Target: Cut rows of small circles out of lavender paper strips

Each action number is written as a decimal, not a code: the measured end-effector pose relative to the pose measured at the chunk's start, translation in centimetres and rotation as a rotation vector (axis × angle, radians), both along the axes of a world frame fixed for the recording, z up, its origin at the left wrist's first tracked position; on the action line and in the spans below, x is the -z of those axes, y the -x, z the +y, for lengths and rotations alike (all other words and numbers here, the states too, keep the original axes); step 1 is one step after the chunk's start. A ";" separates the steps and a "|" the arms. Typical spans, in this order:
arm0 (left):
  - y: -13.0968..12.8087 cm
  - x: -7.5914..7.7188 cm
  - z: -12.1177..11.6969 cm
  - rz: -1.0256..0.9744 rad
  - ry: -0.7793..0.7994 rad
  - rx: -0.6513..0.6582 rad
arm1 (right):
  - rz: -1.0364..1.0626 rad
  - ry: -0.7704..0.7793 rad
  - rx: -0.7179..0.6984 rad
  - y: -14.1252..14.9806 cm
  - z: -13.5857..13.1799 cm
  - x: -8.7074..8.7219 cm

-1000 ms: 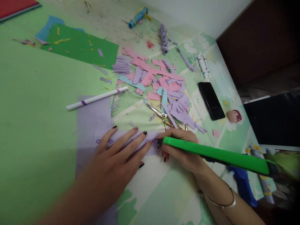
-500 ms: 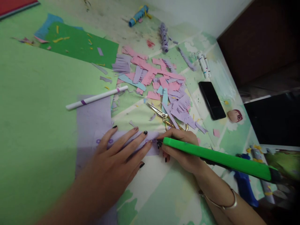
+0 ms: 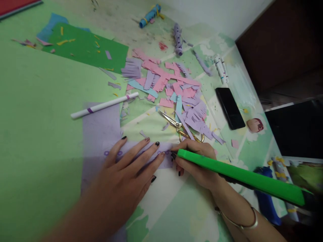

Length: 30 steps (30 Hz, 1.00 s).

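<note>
My left hand (image 3: pixel 131 168) lies flat with its fingers spread, pressing a lilac paper strip (image 3: pixel 166 163) against the table. Small purple rings run in a row along that strip. At its right end, my right hand (image 3: pixel 196 161) pinches a long green pen (image 3: pixel 239 176), its dark tip touching the paper beside the rings. Under the strip's left part is a larger lilac sheet (image 3: pixel 101 131). A white stick with purple bands (image 3: pixel 106 105) rests across the sheet's top. Gold-handled scissors (image 3: pixel 178 124) lie partly spread just beyond my right hand.
Pink, lilac and blue paper scraps (image 3: pixel 161 79) cover the table's middle. Farther back are a green sheet (image 3: pixel 85 47), a blue paper roll (image 3: pixel 150 16) and a purple roll (image 3: pixel 178 39). White markers (image 3: pixel 221 69) and a black phone (image 3: pixel 230 108) lie to the right.
My right hand and the pen have shifted very slightly right, and the pen's back end sits a little lower. My left hand stays in place on the strip.
</note>
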<state>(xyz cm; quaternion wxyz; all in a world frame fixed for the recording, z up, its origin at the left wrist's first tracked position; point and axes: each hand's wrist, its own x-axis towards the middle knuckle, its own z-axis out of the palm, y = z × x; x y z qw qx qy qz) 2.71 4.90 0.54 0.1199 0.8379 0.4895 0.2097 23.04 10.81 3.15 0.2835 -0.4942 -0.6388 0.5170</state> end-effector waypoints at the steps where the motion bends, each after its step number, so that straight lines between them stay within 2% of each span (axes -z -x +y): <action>1: 0.0 0.0 0.0 0.001 -0.001 0.001 | -0.001 0.000 0.003 0.0 0.0 0.0; 10: 0.0 -0.1 -0.2 -0.030 -0.006 -0.015 | -0.124 -0.138 -0.012 0.1 -0.3 0.5; 17: -0.1 -0.1 0.1 -0.023 -0.014 -0.008 | -0.064 -0.049 -0.002 0.1 -0.3 0.2; 24: 0.0 -0.2 0.0 -0.011 0.001 -0.005 | -0.039 -0.031 0.007 0.0 -0.4 0.5; 30: -0.1 -0.1 0.0 -0.025 -0.008 -0.009 | -0.154 -0.123 0.033 0.3 -0.5 0.1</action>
